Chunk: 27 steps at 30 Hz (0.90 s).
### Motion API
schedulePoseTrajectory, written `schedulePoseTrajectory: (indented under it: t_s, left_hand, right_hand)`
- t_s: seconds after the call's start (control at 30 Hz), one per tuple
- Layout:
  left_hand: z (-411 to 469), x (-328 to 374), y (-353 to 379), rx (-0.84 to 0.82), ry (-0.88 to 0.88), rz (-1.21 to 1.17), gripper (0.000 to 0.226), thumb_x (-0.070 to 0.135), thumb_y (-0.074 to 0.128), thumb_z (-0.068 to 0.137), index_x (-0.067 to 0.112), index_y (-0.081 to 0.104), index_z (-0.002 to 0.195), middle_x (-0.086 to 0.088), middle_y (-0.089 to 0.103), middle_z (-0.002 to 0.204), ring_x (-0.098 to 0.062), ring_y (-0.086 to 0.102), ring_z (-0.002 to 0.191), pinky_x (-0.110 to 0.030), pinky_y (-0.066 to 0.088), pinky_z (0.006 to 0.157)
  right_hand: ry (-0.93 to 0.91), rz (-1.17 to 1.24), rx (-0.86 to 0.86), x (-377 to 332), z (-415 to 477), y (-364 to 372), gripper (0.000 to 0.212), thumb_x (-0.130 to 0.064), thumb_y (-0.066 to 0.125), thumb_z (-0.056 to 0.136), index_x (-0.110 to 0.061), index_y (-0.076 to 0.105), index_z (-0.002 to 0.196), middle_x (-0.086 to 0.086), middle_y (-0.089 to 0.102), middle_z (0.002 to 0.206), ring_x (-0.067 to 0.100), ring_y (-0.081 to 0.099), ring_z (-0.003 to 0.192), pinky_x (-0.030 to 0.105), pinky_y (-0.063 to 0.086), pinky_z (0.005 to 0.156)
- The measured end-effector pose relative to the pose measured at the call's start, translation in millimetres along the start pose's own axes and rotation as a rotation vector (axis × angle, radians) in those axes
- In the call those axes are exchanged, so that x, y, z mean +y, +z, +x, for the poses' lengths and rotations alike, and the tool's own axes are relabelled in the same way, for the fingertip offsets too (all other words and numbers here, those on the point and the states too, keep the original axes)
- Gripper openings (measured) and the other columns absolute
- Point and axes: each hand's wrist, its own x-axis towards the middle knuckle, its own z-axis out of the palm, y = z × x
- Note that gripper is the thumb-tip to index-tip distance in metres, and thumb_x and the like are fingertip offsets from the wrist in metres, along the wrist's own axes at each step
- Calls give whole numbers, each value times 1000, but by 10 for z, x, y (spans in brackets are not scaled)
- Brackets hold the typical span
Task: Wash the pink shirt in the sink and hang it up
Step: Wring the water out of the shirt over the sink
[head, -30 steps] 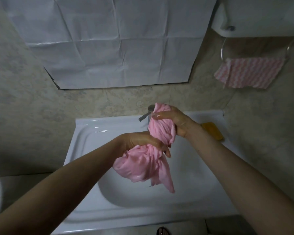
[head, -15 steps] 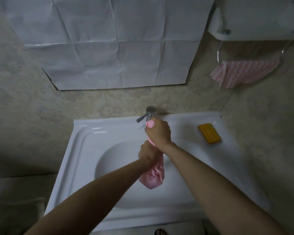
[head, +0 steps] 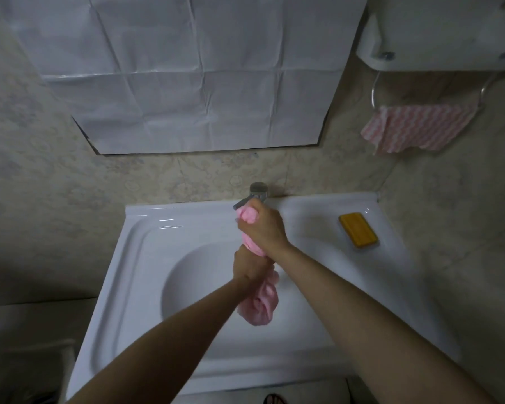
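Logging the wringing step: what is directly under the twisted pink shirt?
The twisted pink shirt, gripped by the left hand and right hand, hangs over the bowl of the glossy white sink. Shirt and forearms cover the bowl's floor, so no drain shows.

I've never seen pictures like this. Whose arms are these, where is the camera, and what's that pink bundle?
No machine here: a person wears a camera on the head, looking down at their own arms. The right hand grips the top of the twisted pink shirt, the left hand grips it lower down, over the white sink. A yellow block, perhaps soap, lies on the sink's rim at right. The tap sits behind the hands, and a striped cloth hangs on the wall.
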Motion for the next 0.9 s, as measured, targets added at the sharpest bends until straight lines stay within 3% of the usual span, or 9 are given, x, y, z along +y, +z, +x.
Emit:
schedulePoseTrajectory:
  t_s: [0.07,0.17,0.27,0.37,0.5,0.57,0.63,0.8,0.9]
  left_hand:
    - [27,57,-105,-53,123,-144,10,11,65,76,13,56,72,-4,62,67,-11,59,58,-32,49,63]
    - [81,259,-244,-53,189,-374,25,10,72,66,4,58,86,-7,59,76,-13,58,69,-24,50,67]
    - [108,560,-348,-148,197,-530,26,4,71,69,-1,57,90,-7,60,75,-9,61,63,-20,50,62]
    - [99,755,-394,-132,234,-531,19,8,72,66,5,57,78,-5,60,67,-8,60,56,-20,50,58]
    - [137,878,-416,-48,412,-260,13,15,76,72,7,66,68,1,66,65,-4,60,62,-16,48,66]
    - [149,916,-444,-30,524,-133,22,17,73,74,-3,64,69,-4,62,67,3,56,60,-7,42,61]
    - [130,956,-441,-35,618,-69,25,1,66,79,7,52,59,1,51,57,5,52,51,-6,39,54]
    - [53,1041,-415,-8,731,26,27,14,61,69,23,38,56,6,43,55,4,48,50,-9,39,51]
    - [43,1051,-415,-29,730,87,27,15,61,65,23,38,54,6,41,53,-1,45,49,-15,40,51]
  right_hand:
    - [104,398,-135,-13,65,-160,64,-21,77,77,-22,41,130,-3,49,123,15,51,111,29,43,93]
    - [243,673,-392,269,23,-347,68,-38,71,80,-24,40,139,1,47,140,19,47,127,36,40,102]
    - [480,835,-531,412,-155,-506,79,-78,54,63,-28,55,124,1,60,130,15,59,115,33,44,99]
    - [553,937,-589,396,-273,-556,64,-72,54,67,-23,60,108,4,58,128,15,58,103,31,43,93]
    - [571,992,-576,140,-397,-579,70,-72,50,76,-14,56,114,16,58,125,21,61,84,35,50,74]
    - [530,1017,-621,65,-383,-563,81,-60,86,40,-9,60,98,16,67,99,24,64,74,33,54,60]
    - [468,958,-656,35,-363,-577,91,-43,95,13,-10,58,89,16,65,78,27,62,65,26,51,47]
    - [458,563,-675,-137,-360,-712,14,-9,69,82,1,59,84,3,61,49,11,56,41,15,42,37]
    - [494,506,-604,-125,-333,-663,28,2,44,96,0,53,123,-1,56,72,7,55,59,12,46,44]
